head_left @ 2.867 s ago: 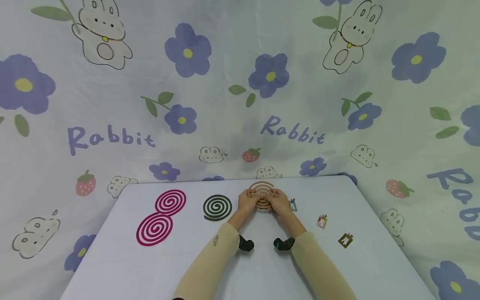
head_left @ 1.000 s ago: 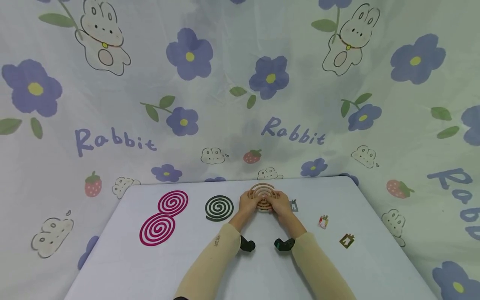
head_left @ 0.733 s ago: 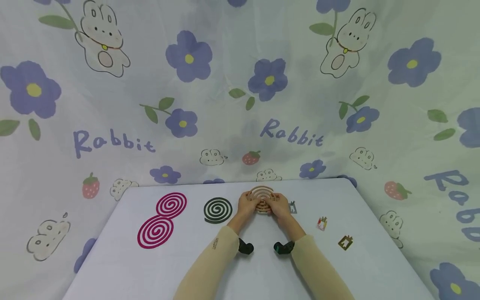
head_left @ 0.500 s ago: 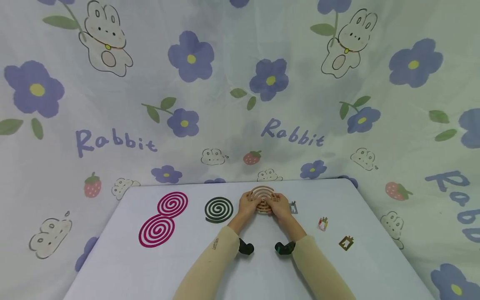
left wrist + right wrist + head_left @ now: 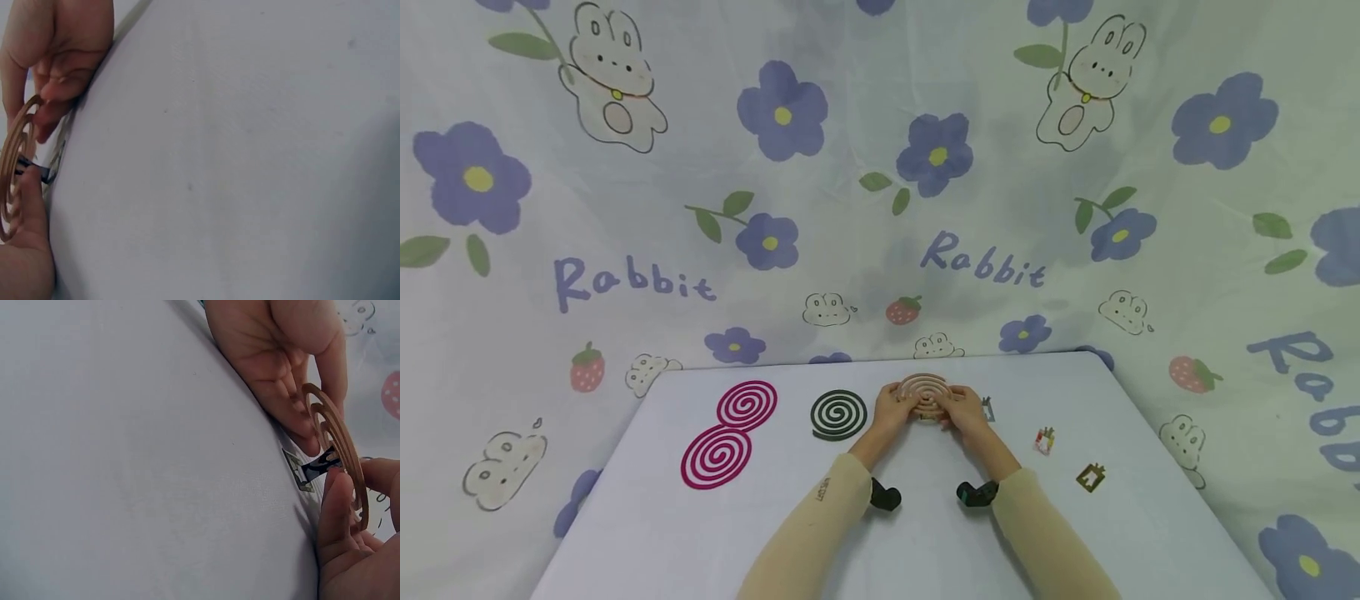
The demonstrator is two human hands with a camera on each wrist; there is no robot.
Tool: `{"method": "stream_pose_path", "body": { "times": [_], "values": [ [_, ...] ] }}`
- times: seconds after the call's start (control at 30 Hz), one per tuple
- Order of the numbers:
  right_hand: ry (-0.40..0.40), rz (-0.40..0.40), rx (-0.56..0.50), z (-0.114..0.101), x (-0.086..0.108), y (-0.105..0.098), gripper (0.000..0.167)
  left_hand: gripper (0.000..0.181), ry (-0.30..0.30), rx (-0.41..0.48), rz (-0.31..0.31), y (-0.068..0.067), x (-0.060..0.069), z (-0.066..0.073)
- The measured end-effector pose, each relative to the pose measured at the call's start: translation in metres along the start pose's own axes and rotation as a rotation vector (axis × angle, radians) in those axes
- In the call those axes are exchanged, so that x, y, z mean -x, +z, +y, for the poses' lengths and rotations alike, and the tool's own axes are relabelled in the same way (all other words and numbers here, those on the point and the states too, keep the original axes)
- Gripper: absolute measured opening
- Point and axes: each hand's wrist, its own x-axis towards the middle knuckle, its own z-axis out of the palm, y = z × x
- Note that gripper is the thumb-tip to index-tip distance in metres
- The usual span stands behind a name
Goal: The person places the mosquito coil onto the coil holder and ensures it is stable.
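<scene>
Both hands hold a light brown mosquito coil [image 5: 925,384] near the table's far edge. My left hand [image 5: 891,412] grips its left side, and my right hand [image 5: 967,410] grips its right side. The thumbs lie close to the coil's centre. Beneath it, in the right wrist view, a small flat metal coil stand [image 5: 298,470] has a bent-up tab that reaches the coil [image 5: 340,440]. Whether the tab passes through the coil cannot be told. The left wrist view shows the coil [image 5: 7,169] edge-on between the hands.
A dark green coil [image 5: 838,414] lies left of the hands, and two magenta coils [image 5: 747,405] lie further left. Right of the hands are a grey stand [image 5: 987,409], a red-and-white one [image 5: 1044,441] and a brass-coloured one [image 5: 1091,477]. A printed curtain [image 5: 850,167] hangs behind the table.
The wrists have moved slightly apart, and the brown coil looks a little lower and flatter. Both hands still hold it. The other coils and stands stay in place.
</scene>
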Motion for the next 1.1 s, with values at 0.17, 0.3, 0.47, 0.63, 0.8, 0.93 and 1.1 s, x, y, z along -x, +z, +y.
{"method": "stream_pose_path", "body": {
  "times": [0.17, 0.3, 0.47, 0.63, 0.8, 0.93, 1.1],
  "values": [
    [0.003, -0.019, -0.021, 0.003, 0.004, -0.002, 0.065, 0.068, -0.018, 0.119, -0.028, -0.003, 0.004, -0.002],
    [0.026, -0.017, -0.045, 0.004, 0.008, -0.004, 0.068, 0.069, -0.060, 0.232, -0.064, -0.006, 0.007, -0.005],
    [0.035, -0.011, -0.043, -0.001, 0.018, -0.006, 0.067, 0.068, -0.079, 0.260, -0.091, -0.010, 0.014, -0.006],
    [0.041, -0.005, -0.015, -0.001, 0.030, -0.009, 0.066, 0.065, -0.139, 0.264, -0.119, -0.016, 0.025, -0.007],
    [0.027, 0.021, -0.023, 0.002, 0.041, -0.012, 0.057, 0.063, -0.146, 0.225, -0.140, -0.024, 0.039, -0.006],
    [0.017, 0.021, -0.051, 0.004, 0.049, -0.013, 0.045, 0.058, -0.134, 0.206, -0.155, -0.033, 0.049, -0.006],
    [-0.030, 0.013, -0.044, 0.007, 0.061, -0.010, 0.032, 0.055, -0.099, 0.206, -0.164, -0.042, 0.064, -0.007]
  ]
}}
